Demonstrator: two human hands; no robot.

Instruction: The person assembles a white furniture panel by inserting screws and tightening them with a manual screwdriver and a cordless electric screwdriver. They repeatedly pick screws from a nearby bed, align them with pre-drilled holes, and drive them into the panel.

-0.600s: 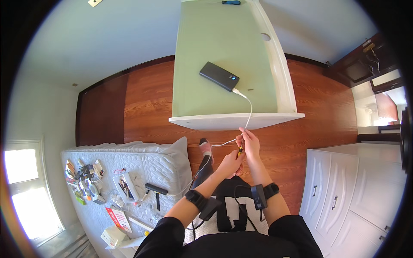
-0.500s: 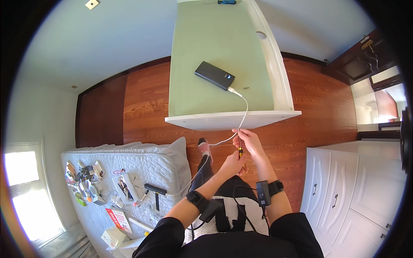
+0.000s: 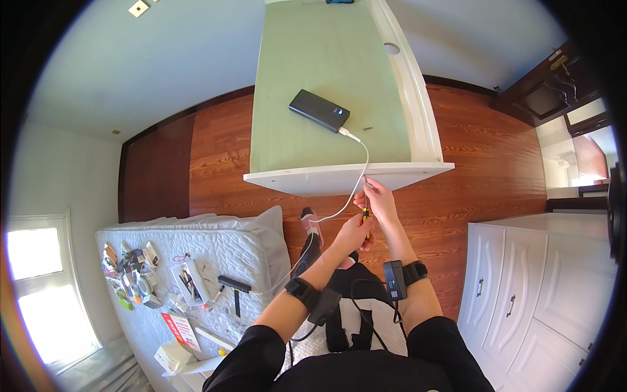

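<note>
My left hand [image 3: 353,232] is wrapped round the black and yellow handle of a screwdriver [image 3: 366,213]. Higher up, the fingers of my right hand [image 3: 380,199] pinch the thin shaft close to its tip. That tip meets the lower face of a white panel [image 3: 307,181] on a piece of furniture; whether a screw sits there is too small to tell. On the pale green surface [image 3: 326,59] behind the panel lies a black power bank [image 3: 319,110] with a lit indicator. A white cable [image 3: 367,153] runs from it over the panel's edge, just left of my right hand.
At the left, a quilted mattress [image 3: 255,243] carries tools, a white tray [image 3: 186,264] and a black bar-shaped device [image 3: 234,283]. White cabinets [image 3: 503,287] stand at the right. A blue-handled tool [image 3: 339,2] lies at the far edge. My foot [image 3: 308,221] is beside the cable.
Both hands and the screwdriver have moved up toward the panel, bringing the tip against or very near its face. The power bank and furniture appear slightly shifted up and left in view.
</note>
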